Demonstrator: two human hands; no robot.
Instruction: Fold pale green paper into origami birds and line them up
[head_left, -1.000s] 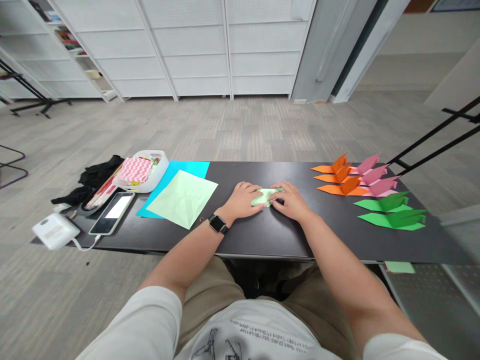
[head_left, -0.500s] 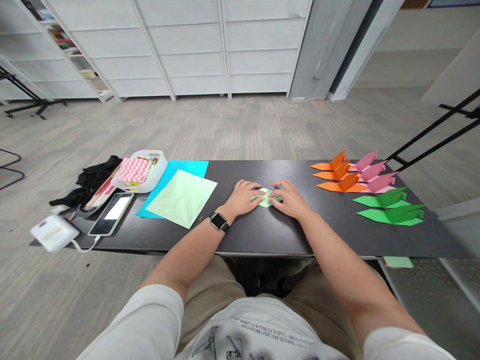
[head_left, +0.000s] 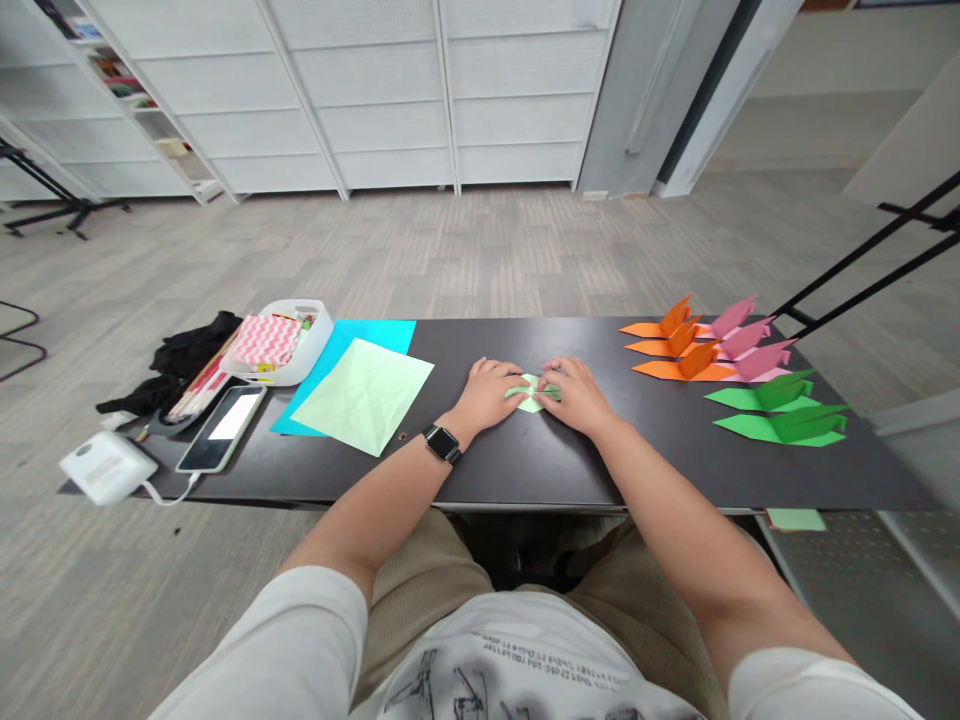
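A small folded piece of light green paper (head_left: 532, 394) lies on the dark table between my hands. My left hand (head_left: 491, 392), with a watch on its wrist, grips the paper's left side between thumb and fingers. On the right side, my right hand (head_left: 576, 393) pinches the paper in the same way. Both hands rest low on the tabletop, and they partly hide the paper's ends. Off to the left lies a larger light green sheet (head_left: 365, 397) with creases, on top of a blue sheet (head_left: 381, 337).
Folded paper birds stand at the right: orange (head_left: 679, 360), pink (head_left: 754, 357) and green (head_left: 784, 425). At the left are a white basket (head_left: 321, 335), a phone (head_left: 223, 428), a white power bank (head_left: 109, 467) with a cable, and a black cloth (head_left: 196, 342). The table (head_left: 525, 470) has its near edge by my lap.
My fingers have shifted slightly on the folded paper, and a little more of its right side shows. Both hands stay at the same spot; the view has moved marginally.
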